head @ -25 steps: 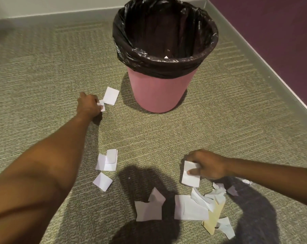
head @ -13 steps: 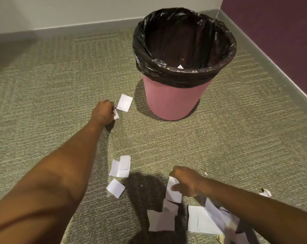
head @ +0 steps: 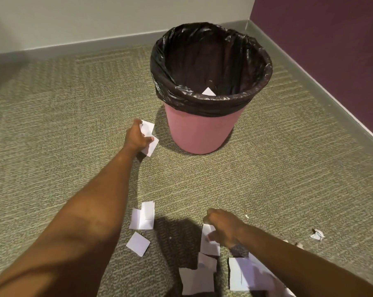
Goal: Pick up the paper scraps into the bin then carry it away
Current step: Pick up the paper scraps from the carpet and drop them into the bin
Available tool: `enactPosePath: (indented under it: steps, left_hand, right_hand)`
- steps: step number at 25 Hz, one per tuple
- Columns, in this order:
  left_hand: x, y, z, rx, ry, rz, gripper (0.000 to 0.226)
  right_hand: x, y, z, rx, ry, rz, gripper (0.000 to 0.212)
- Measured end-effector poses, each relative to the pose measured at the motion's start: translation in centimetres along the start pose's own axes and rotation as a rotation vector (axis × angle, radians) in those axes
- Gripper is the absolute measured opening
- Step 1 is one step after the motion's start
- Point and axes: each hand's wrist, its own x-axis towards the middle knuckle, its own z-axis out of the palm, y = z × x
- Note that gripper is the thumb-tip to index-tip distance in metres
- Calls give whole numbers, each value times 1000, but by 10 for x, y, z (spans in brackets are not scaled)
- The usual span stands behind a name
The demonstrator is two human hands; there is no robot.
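A pink bin (head: 200,131) with a black liner (head: 211,99) stands on the carpet near the room's corner; one white scrap (head: 208,91) shows inside. My left hand (head: 135,137), just left of the bin's base, is closed on two white paper scraps (head: 148,135). My right hand (head: 223,226), nearer to me, grips a white scrap (head: 209,243) that hangs down from its fingers. Several more white scraps lie on the floor: a pair (head: 143,216), a single square (head: 138,243), and a pile (head: 197,277) at the bottom edge.
Grey-green carpet (head: 277,179) covers the floor. A pale wall with a grey skirting board (head: 84,45) runs behind the bin, and a purple wall (head: 331,39) closes the right side. A crumpled scrap (head: 317,235) lies apart at the right.
My left hand has taken the second scrap beside the bin and now holds both. My right hand has kept its scrap and shifted left. The view has tilted up.
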Motion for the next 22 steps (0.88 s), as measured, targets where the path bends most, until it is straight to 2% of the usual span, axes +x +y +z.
enactPosePath:
  steps: [3, 7, 12, 14, 17, 19, 21, 22]
  left_hand:
    - [7, -4, 12, 114, 13, -93, 71]
    - [10, 3, 19, 151, 75, -178, 60]
    - [2, 2, 20, 207, 162, -87, 43]
    - [-8, 2, 15, 331, 209, -55, 38]
    - [-29, -3, -3, 548, 217, 159, 35]
    - [-47, -2, -18, 386, 72, 221, 32]
    - [-74, 5, -33, 198, -204, 244, 23]
    - [-90, 8, -39, 177, -340, 265, 17]
  right_hand:
    - [-1, -2, -2, 6, 1, 8, 41]
    - [-2, -3, -4, 29, 14, 18, 39]
    - [-3, -4, -4, 86, 15, 26, 28]
    - [-3, -2, -1, 128, 16, 45, 29]
    - [1, 1, 2, 133, -3, 50, 34]
    - [4, 0, 1, 121, -13, 66, 38]
    - [5, -2, 1, 138, -10, 85, 46]
    - [4, -3, 0, 134, -12, 95, 52]
